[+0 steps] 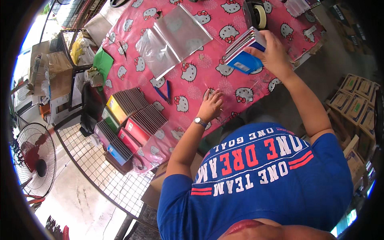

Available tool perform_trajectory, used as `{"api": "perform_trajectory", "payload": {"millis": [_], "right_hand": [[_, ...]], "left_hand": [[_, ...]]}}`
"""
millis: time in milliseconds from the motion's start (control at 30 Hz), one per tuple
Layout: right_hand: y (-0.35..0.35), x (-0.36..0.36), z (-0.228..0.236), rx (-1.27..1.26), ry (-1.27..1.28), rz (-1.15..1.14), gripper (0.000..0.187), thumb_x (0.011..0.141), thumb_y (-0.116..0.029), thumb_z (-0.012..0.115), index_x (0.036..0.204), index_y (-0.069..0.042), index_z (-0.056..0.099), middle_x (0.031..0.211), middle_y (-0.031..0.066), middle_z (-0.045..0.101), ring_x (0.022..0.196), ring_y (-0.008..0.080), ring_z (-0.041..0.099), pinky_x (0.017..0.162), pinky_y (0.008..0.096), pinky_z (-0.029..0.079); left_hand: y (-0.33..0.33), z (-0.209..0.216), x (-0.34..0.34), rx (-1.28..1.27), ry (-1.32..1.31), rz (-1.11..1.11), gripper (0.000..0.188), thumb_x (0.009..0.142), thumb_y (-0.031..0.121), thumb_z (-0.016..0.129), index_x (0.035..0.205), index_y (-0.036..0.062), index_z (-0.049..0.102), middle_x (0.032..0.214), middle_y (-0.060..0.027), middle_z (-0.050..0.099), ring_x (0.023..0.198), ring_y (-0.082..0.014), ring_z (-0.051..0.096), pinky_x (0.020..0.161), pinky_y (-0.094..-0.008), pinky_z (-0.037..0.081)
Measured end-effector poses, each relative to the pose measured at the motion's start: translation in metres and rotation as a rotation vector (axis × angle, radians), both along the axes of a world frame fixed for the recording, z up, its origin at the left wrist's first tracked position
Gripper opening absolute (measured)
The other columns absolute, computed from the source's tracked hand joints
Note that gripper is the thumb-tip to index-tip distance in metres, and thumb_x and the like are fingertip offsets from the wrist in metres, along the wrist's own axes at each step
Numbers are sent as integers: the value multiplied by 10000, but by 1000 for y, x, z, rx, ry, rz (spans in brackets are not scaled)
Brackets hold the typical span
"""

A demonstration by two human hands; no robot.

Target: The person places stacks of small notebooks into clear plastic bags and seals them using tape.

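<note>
Right hand (276, 56) grips book stack (244, 50), right side of pink table (196, 94).
Left hand (211, 105) rests, fingers loosely spread. We judge the stack heavyish, stiff, covers slippery; we'd clamp both outer covers.

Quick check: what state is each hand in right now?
Left hand: open, fingers slightly bent, on the pink tablecloth; nothing clearly held.
Right hand: grip closed on a stack of blue-covered books.
</note>
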State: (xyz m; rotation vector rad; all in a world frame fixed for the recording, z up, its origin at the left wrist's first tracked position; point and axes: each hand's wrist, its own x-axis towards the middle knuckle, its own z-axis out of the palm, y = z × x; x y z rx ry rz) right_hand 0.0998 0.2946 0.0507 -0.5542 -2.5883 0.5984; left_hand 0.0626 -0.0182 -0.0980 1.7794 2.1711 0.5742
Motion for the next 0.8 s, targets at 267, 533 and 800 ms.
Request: {"api": "perform_trajectory", "payload": {"millis": [267,533,800], "right_hand": [[-105,-24,-134,-1419,-289,-108,785,720,-671,664,1002,60,611,944,161,660,875,206,647,779,332,512],[-110,-39,-164,-796,-598,-179,936,684,-782,563,1019,91,617,1027,295,630,984,374,634,879,430,486],[-106,-45,-133,-499,-651,-187,942,670,-790,560,1004,87,652,1165,330,552,1052,394,594,904,438,476]], "left_hand": [[-21,-12,15,18,-83,-23,213,700,120,670,879,75,564,1190,-96,547,1202,-278,484,1065,-472,333],[-19,-7,67,55,-3,273,157,762,154,636,876,70,566,1071,-97,597,1084,-279,543,954,-428,421],[-10,6,73,60,-235,485,90,766,59,608,850,41,579,908,-111,607,928,-309,587,834,-408,479]]}}
